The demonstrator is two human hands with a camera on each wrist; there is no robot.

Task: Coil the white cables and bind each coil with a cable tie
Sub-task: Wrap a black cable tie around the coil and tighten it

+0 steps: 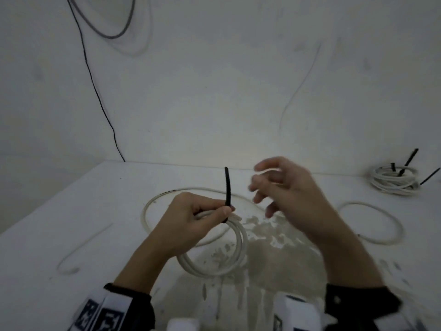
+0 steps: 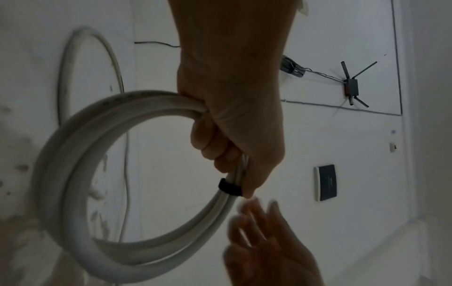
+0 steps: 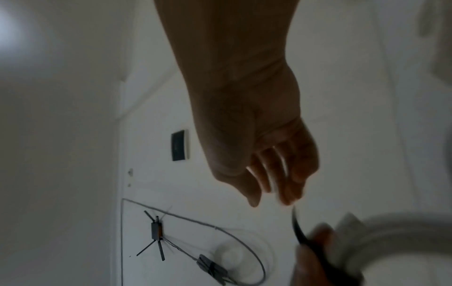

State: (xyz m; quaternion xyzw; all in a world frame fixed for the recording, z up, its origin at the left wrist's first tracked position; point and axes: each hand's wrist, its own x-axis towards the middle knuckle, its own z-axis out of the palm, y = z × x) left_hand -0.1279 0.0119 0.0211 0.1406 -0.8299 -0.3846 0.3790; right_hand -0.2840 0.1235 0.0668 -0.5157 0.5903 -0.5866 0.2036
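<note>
My left hand [image 1: 202, 213] grips a small white cable coil [image 1: 229, 261] above the table, its fingers curled round the strands [image 2: 220, 139]. A black cable tie [image 1: 227, 187] wraps the coil beside my thumb [image 2: 229, 188], and its free tail stands straight up. My right hand [image 1: 276, 185] hovers to the right of the tie, blurred, fingers spread and relaxed, holding nothing [image 3: 274, 181]. In the right wrist view the tie's tail [image 3: 297, 226] shows just below my fingertips, apart from them.
A loose white cable loop [image 1: 152, 204] lies on the white table [image 1: 59, 223] behind the held coil. Another loop [image 1: 381, 223] lies at the right. A pile of bound coils [image 1: 396, 179] with black tie tails sits at the far right. A wall rises behind.
</note>
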